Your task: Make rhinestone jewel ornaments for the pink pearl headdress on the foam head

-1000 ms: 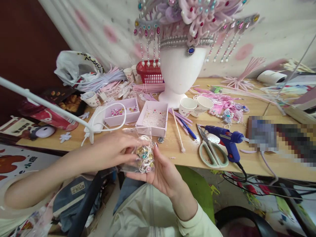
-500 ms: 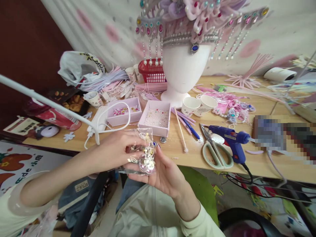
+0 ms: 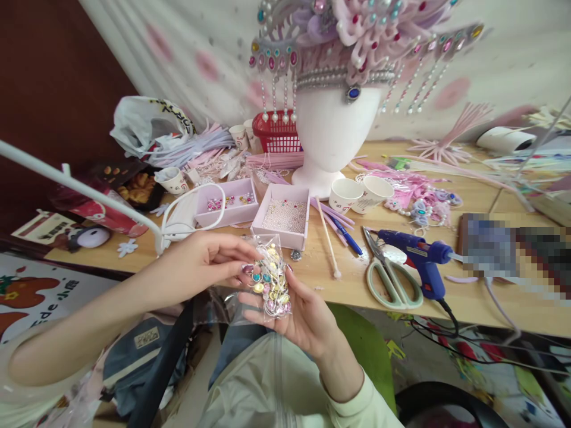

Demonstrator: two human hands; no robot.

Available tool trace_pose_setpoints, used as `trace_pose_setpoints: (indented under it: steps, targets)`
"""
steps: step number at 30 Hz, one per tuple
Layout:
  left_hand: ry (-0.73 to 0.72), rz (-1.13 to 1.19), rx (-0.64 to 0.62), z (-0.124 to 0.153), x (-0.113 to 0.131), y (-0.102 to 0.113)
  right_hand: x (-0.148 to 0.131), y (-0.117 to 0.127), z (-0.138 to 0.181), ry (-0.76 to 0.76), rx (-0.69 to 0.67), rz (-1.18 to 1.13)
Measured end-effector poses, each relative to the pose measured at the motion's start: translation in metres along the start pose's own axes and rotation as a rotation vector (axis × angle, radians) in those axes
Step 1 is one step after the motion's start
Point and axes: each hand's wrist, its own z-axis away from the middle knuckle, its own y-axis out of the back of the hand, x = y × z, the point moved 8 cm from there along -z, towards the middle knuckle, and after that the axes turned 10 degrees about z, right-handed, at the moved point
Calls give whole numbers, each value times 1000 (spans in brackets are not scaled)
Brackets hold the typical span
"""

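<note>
A small clear plastic bag [image 3: 274, 279] filled with shiny gems, yellow, pink and blue, hangs in front of my body at the table's near edge. My right hand [image 3: 307, 315] cradles it from below and the right, thumb along one side and fingers behind. From the left, my left hand [image 3: 218, 261] pinches the bag's side with thumb and fingers, close to some blue and yellow gems. Just beyond my hands stand a lilac box of small pearl beads [image 3: 303, 235] and another lilac box with coloured gems [image 3: 250, 215]. A round silver gem [image 3: 295, 255] lies by the pearl box.
A white mannequin head [image 3: 332, 131] wears a pink beaded headdress [image 3: 352, 53]. Two paper cups [image 3: 347, 196], a blue pen [image 3: 347, 236], scissors [image 3: 390, 276] and a blue glue gun [image 3: 419, 252] lie to the right. A white lamp arm [image 3: 84, 187] crosses the left side.
My left hand's fingers have drawn back from over the bag to its left side, so more of the gems show. The bag has shifted slightly right in my right hand.
</note>
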Motion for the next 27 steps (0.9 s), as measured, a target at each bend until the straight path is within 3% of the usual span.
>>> trace_pose_setpoints:
  steps: [9,14,20,27]
  targets:
    - [-19,-66,9,6,3,0,0,6,3,3,66,-7]
    - [-161,-396,146,10,12,5,2,5,2,-4,100,30]
    - [-388,-719,38,14,20,-11,2,-2,2,15,58,62]
    - [-378,-801,-21,15,9,-21,5,3,3,11,92,114]
